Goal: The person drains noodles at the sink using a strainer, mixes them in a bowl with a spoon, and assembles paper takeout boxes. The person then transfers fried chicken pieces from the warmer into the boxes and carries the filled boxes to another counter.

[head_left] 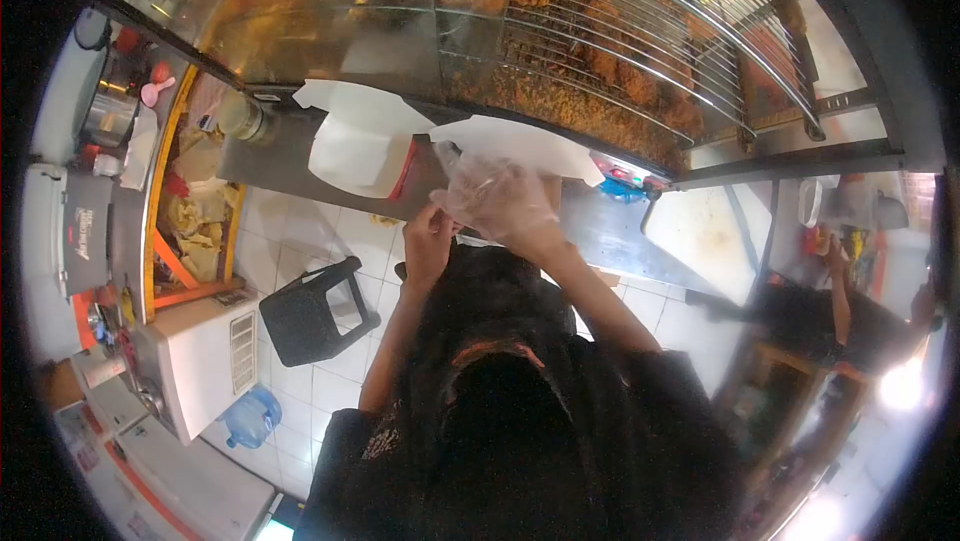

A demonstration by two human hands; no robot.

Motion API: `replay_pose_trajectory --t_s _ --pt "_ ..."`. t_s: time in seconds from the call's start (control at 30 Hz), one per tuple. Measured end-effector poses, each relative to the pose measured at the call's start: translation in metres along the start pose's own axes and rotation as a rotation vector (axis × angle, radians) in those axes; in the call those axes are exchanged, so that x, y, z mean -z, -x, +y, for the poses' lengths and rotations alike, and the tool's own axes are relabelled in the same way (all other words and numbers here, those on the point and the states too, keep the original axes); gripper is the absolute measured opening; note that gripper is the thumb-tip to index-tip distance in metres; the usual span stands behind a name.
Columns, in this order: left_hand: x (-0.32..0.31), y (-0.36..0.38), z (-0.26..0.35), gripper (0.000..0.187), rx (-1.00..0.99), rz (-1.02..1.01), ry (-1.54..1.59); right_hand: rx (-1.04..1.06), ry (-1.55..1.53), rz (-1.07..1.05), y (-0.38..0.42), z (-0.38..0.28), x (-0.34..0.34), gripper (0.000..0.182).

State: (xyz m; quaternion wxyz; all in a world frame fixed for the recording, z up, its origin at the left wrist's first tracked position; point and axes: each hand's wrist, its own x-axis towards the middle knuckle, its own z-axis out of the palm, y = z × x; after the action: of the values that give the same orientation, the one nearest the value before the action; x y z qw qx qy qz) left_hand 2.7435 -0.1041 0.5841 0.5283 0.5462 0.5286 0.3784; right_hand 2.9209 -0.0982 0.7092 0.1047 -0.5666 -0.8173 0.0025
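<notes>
My right hand wears a clear, loose plastic glove and is held over the counter edge with its fingers stretched out, slightly blurred. Close against it, my left hand is bare, its fingertips pinched together at the edge of the plastic glove. Just beyond my hands, a white paper box with raised flaps stands on the metal counter, partly hidden by the glove. To its left is a second white paper box, open, with a red side. A glass jar stands further left.
Above the counter is a glass display case with fried pieces on a wire rack. A white cutting board lies at right. Behind on the floor are a black stool and a blue water bottle. Another person's arm shows far right.
</notes>
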Motion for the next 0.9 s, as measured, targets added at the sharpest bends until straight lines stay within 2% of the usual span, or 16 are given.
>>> replay_pose_trajectory --t_s 0.03,0.07,0.17,0.23,0.27,0.33,0.37,0.43,0.5,0.57,0.6,0.7,0.73,0.83,0.87,0.9 --pt "0.000 0.000 0.006 0.029 0.019 -0.005 0.010 0.018 -0.093 0.268 0.018 0.005 0.029 0.041" --pt "0.001 0.000 0.011 0.029 0.038 -0.006 0.021 -0.052 -0.158 0.381 0.016 0.013 0.061 0.042" --pt "0.008 0.005 0.021 0.031 0.063 -0.019 -0.046 -0.205 -0.175 0.599 -0.009 0.037 0.133 0.041" --pt "0.012 0.006 0.022 0.031 0.065 0.040 -0.030 -0.284 -0.121 0.719 -0.042 0.068 0.155 0.040" --pt "0.015 0.009 0.021 0.031 0.070 0.070 -0.023 -0.144 -0.031 0.664 -0.057 0.088 0.152 0.037" --pt "0.026 0.005 0.009 0.030 0.032 0.158 -0.003 -0.009 0.046 0.469 -0.093 0.128 0.141 0.037" --pt "0.032 0.004 0.005 0.030 0.015 0.202 0.009 -0.010 0.033 0.326 -0.112 0.146 0.132 0.038" --pt "0.047 0.003 0.021 0.030 -0.013 0.325 -0.099 -0.149 -0.032 0.153 -0.127 0.140 0.136 0.039" --pt "0.061 -0.007 0.023 0.030 -0.065 0.457 -0.188 -0.412 -0.129 0.087 -0.125 0.125 0.145 0.037" --pt "0.078 -0.020 0.014 0.029 -0.132 0.590 -0.273 -0.520 -0.022 0.161 -0.111 0.134 0.138 0.035" --pt "0.087 -0.022 0.036 0.025 -0.005 0.586 -0.303 -0.524 0.180 0.159 -0.107 0.150 0.133 0.034" --pt "0.118 -0.050 0.011 0.023 -0.219 0.706 -0.398 -0.581 -0.081 0.504 -0.065 0.121 0.148 0.032" --pt "0.127 -0.056 0.019 0.029 -0.161 0.684 -0.384 -0.572 -0.106 0.595 -0.060 0.110 0.147 0.031" --pt "0.149 -0.086 0.010 0.036 -0.246 0.749 -0.570 -0.535 -0.148 0.758 -0.054 0.053 0.153 0.030" --pt "0.153 -0.094 0.006 0.039 -0.240 0.711 -0.549 -0.526 -0.155 0.795 -0.052 0.033 0.156 0.030" --pt "0.158 -0.102 0.002 0.041 -0.235 0.676 -0.529 -0.582 0.588 0.522 -0.038 0.032 0.142 0.033"
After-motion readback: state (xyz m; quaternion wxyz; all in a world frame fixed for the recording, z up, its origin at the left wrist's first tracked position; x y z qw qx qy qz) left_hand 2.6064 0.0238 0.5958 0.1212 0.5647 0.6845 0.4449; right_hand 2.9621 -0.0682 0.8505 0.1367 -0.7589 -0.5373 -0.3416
